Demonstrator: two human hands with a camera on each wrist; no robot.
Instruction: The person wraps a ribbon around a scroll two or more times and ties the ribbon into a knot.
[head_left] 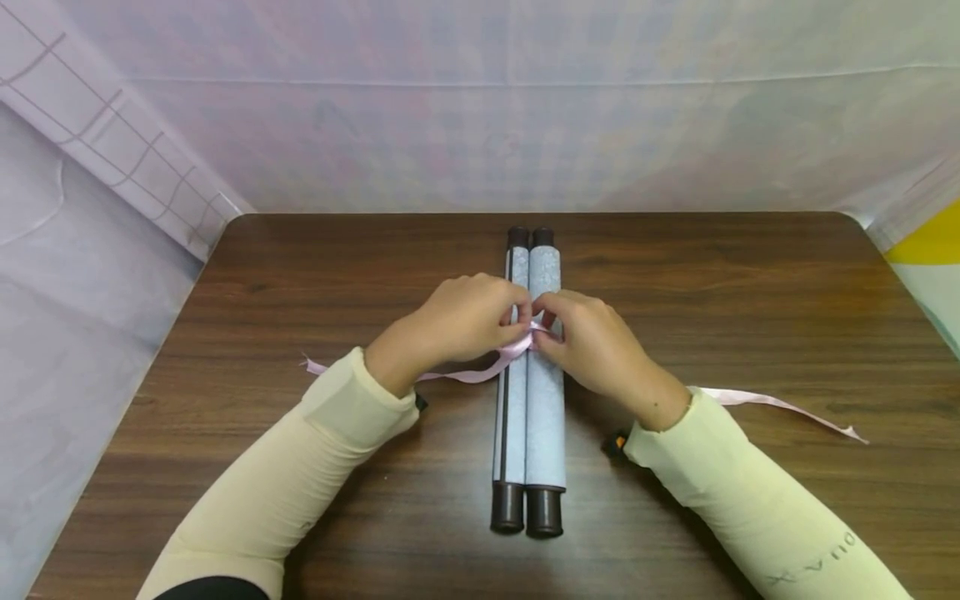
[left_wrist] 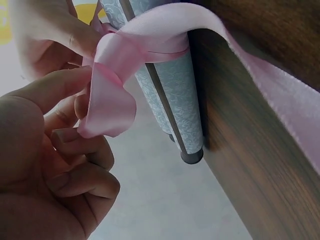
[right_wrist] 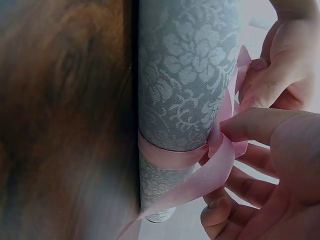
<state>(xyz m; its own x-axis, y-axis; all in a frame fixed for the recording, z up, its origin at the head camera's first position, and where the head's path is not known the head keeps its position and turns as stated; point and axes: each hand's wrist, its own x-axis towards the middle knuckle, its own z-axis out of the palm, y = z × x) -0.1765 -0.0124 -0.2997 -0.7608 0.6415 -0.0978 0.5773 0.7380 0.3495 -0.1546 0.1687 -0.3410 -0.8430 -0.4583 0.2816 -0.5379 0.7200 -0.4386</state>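
A scroll (head_left: 546, 425) rolled in from both ends lies lengthwise on the table, its two rolls side by side. It has pale blue-grey floral fabric and dark brown end knobs. Around its middle runs a pink ribbon (right_wrist: 170, 157), knotted on top. My left hand (head_left: 480, 312) pinches a loop of the ribbon (left_wrist: 112, 107) between thumb and fingers, just above the rolls. From the other side my right hand (head_left: 592, 337) pinches the ribbon close to the knot, its fingertips near those of the left. Fingers partly hide the knot in the head view.
One ribbon tail (head_left: 465, 377) trails left under the left forearm, another tail (head_left: 787, 404) right past the right sleeve. The brown wood-grain table (head_left: 300, 267) meets a pale curtain (head_left: 450, 142) at its back edge. Something yellow (head_left: 930, 237) shows at far right.
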